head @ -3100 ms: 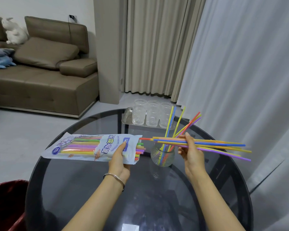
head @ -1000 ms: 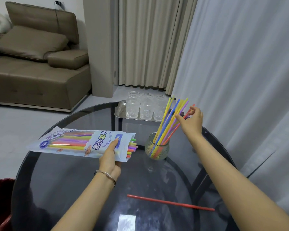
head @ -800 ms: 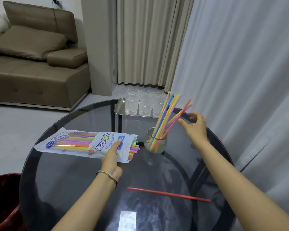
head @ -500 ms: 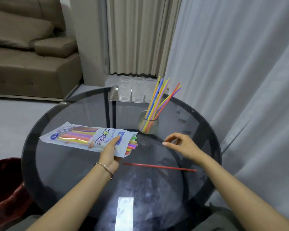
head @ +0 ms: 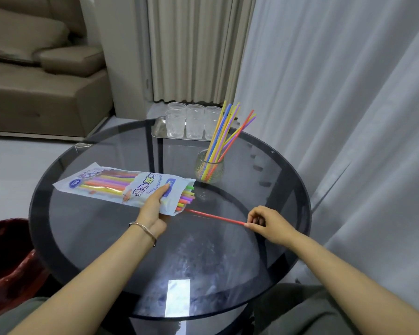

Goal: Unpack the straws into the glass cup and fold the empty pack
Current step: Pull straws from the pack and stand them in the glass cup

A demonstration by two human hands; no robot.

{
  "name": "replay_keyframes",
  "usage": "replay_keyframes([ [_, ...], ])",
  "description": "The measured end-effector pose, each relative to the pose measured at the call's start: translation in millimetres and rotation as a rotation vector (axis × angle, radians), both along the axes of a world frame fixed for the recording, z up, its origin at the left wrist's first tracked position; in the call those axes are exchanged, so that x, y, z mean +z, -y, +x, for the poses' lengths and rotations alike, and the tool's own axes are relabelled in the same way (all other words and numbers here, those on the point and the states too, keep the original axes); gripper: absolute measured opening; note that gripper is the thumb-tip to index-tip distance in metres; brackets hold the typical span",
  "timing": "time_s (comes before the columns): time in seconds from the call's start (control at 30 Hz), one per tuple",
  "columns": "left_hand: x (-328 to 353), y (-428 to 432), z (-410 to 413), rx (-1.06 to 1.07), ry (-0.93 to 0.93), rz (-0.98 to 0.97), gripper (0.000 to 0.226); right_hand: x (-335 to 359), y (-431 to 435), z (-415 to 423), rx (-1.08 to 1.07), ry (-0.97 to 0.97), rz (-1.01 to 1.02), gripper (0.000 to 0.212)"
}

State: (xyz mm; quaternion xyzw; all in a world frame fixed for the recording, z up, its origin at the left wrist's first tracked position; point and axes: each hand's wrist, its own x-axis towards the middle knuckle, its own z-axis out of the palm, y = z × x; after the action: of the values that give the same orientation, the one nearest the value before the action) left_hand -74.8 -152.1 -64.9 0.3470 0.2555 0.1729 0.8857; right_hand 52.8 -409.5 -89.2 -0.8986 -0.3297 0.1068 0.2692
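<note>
Since half a second ago the right hand (head: pixel 267 223) has dropped from above the table to the loose red straw (head: pixel 213 216), and its thumb and forefinger now pinch the straw's right-hand tip. That straw lies on the glass table (head: pixel 87 240) near the centre, running from 9 toward 3 o'clock, its far end just beside the open mouth of the pack.

The left hand (head: pixel 153 210) grips the pack (head: pixel 111 183) near that mouth, thumb along the top; the fingers underneath are hidden. Pack and hand sit at about 10 o'clock, with coloured straw ends poking out of the opening. The glass cup (head: pixel 209 169) stands at 1 o'clock, holding a fan of straws (head: pixel 224 134) that lean toward 1 o'clock. A tray (head: pixel 159 128) of empty glasses is at 12 o'clock.

The job looks partly done: many straws remain in the pack.

Risks from here:
- A pinch at the very tip gives little hold, so the straw may slip or droop on lifting.
- Its free end could sweep into the pack mouth or the leaning straws and knock some out.
- A hard push into the crowded cup might tip it on the slick glass.
- Tilting the pack mouth-down would spill what is left.
</note>
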Motion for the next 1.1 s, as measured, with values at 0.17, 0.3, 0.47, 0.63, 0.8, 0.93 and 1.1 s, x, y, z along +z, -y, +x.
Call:
replay_keyframes([
  [0.17, 10, -6, 2, 0.033, 0.043, -0.004, 0.009, -1, -13, -4, 0.099, 0.148, -0.119, 0.01],
  [0.3, 13, -18, 2, 0.039, 0.081, -0.01, 0.005, 0, -18, -2, 0.065, 0.139, -0.111, 0.014],
  [0.47, 15, -32, 4, 0.099, 0.095, -0.048, 0.009, 7, -30, -2, -0.109, -0.129, 0.278, 0.007],
  [0.63, 21, -32, 10, 0.099, 0.108, -0.06, 0.005, 27, -41, 0, -0.392, -0.522, 0.787, 0.006],
  [0.8, 22, -36, 23, 0.11, 0.091, -0.048, 0.008, 55, -51, 17, -0.506, -0.747, 1.13, 0.004],
  [0.93, 20, -39, 33, 0.127, 0.064, -0.024, 0.042, 90, -68, 45, -0.534, -0.499, 1.219, 0.01],
  [1.1, 21, -39, 49, 0.12, 0.038, -0.042, 0.049, 134, -89, 85, -0.51, -0.071, 1.073, 0.025],
])
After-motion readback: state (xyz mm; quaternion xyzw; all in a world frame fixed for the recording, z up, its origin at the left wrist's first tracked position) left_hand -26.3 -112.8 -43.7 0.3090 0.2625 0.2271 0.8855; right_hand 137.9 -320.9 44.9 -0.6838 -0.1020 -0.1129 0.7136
